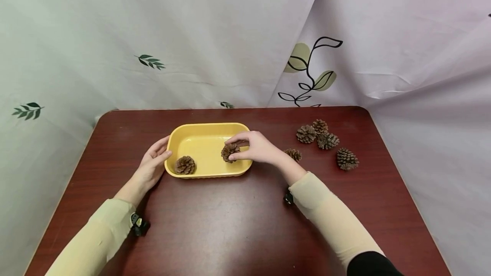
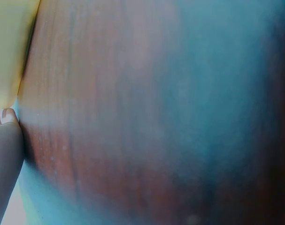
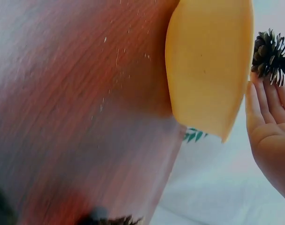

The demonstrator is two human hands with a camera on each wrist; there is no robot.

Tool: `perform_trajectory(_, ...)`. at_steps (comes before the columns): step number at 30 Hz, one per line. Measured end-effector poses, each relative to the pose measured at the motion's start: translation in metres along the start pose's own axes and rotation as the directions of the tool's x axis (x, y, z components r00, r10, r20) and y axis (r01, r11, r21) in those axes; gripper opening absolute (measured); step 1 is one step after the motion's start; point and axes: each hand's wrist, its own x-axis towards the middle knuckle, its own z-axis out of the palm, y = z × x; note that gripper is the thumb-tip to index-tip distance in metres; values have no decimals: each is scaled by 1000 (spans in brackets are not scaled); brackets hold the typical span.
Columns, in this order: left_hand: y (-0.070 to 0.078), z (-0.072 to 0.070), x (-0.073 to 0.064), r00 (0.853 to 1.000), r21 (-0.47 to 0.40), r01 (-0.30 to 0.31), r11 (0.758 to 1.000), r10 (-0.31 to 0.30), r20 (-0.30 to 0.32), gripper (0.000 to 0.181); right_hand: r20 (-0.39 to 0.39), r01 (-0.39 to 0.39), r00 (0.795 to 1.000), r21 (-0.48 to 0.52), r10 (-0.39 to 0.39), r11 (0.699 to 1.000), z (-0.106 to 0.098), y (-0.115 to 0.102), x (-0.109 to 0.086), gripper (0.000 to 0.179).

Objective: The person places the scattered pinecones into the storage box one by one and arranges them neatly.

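Note:
My left hand (image 1: 151,166) holds the left end of a yellow plastic tray (image 1: 209,174), with its thumb at the rim and fingers along the outer wall. My right hand (image 1: 258,149) pinches a brown pine cone (image 1: 229,152) over the tray's right side, above the rim in the right wrist view. Another pine cone (image 1: 185,165) lies inside the tray at the front left corner. The left wrist view catches only part of the hand (image 2: 6,145) beside the tray's wall (image 2: 6,56).
To the right on the dark red table (image 1: 230,220) lie several pine cones, including a group (image 1: 306,134) at the back and a single cone (image 1: 347,159) nearer the right edge. One cone (image 1: 293,154) is partly hidden by my right forearm. Patterned cloth (image 1: 215,46) hangs behind.

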Motion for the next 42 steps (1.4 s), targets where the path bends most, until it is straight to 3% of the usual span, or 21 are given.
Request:
perform_trajectory(14,-1,-3,1,1000,-13,3,1000,-3,17,46,100,8,995,33,-11,999,30,0,28,46)
perform_trajectory(21,0,-3,0,1000,-18,8,1000,-7,22,46,132,-40,991,21,37,999,45,-2,40,45)
perform_trajectory(35,1,-1,-2,1000,-17,17,1000,-16,15,46,223,-53,973,-23,57,998,66,-1,54,44)
perform_trajectory(42,1,-1,-1,1000,-18,8,1000,-7,22,45,225,-51,972,-51,61,997,72,-1,59,46)
